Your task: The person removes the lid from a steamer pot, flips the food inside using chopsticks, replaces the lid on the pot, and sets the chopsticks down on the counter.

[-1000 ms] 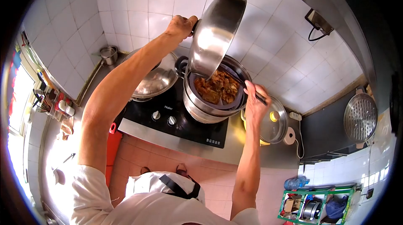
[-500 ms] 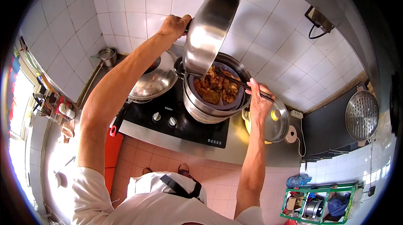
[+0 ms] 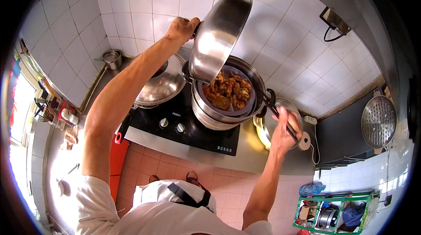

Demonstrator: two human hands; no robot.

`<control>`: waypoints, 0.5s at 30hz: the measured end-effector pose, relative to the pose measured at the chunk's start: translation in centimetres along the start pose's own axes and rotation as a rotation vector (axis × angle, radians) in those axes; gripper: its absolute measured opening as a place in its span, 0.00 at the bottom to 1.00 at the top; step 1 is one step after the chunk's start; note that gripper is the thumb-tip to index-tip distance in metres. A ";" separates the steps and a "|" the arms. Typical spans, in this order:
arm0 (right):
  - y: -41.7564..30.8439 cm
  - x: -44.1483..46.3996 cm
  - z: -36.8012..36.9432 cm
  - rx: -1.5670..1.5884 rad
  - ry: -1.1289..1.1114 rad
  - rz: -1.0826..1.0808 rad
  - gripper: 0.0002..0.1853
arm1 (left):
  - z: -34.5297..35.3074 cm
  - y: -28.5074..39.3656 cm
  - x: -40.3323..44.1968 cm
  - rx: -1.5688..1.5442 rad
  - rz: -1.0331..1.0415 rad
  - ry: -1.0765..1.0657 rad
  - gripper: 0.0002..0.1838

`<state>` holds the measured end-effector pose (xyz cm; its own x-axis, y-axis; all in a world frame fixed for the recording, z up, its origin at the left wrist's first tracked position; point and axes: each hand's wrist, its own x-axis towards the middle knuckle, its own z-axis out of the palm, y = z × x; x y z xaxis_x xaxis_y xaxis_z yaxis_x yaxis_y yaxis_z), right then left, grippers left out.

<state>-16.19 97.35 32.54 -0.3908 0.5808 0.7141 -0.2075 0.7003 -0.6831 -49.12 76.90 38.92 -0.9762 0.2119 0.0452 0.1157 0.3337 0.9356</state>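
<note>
My left hand grips the handle of a steel pan, which is tipped steeply, its lower rim over a bowl. Reddish-brown food fills that bowl, which sits inside a large steel pot on the stove. Dark chopsticks are held in my right hand, to the right of the pot. Their tips are near the pot's right rim, away from the food.
A lidded pan stands on the left of the black stove. Right of the stove is a yellow pot with a glass lid. A perforated steel strainer hangs at the right. Green shelving stands at the lower right.
My right hand has drawn the chopsticks out of the food and moved right and down. The tipped pan in my left hand has shifted slightly left since the earliest frame.
</note>
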 end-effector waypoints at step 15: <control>0.6 -4.0 -0.4 -0.003 0.082 0.066 0.12 | 1.6 -0.8 -1.0 -0.130 0.089 0.005 0.25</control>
<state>-14.42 95.61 29.37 -0.3291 0.6578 0.6775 -0.1812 0.6602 -0.7289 -47.99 77.90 37.52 -0.9642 0.2303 0.1318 0.1778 0.1920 0.9651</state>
